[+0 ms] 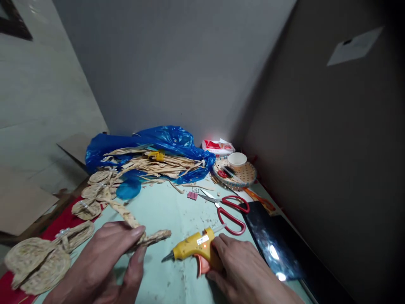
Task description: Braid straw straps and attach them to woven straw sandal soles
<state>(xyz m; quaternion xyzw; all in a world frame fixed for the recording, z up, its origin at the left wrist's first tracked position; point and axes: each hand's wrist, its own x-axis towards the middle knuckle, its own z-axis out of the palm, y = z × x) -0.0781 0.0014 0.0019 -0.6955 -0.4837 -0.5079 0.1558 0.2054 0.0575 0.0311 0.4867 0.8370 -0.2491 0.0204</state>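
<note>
1. Pinching braided strand w/ L hand, thumb + index pressed on it near a bend; wrapping R hand round handle of glue gun. Can't tell re: trigger squeeze, nor lifted vs. resting on table.
2. Held (strand, i.e.) over near part of table, L of centre; trailing back twd woven pieces at far L, pointing R at free end. Can't confirm a join back there.
3. Judged as glue prep: presenting strand w/ L, holding gun ready w/ R. Poss. hot, going by small red light on body. No glue seen on strand.
4. Calling next, prob., for steadying bend w/ L and bringing nozzle up to strand, w/ fingertips clear of tip. Apart now, w/ narrow gap btwn.
5. Far L: hemmed in by woven pieces + red cloth along table edge. Little room for swinging L hand out.
6. Mid: best open room, on bare table btwn blue disc and gun, reaching back to blue bag + dry husk bundle.
7. R of mid: watch scissors, lying spread just behind gun, near glue stick; also pink clip near blade tips.
8. Far R: tight. Blocked by dark slab just beside R hand; lift before pulling gun that way.
</note>
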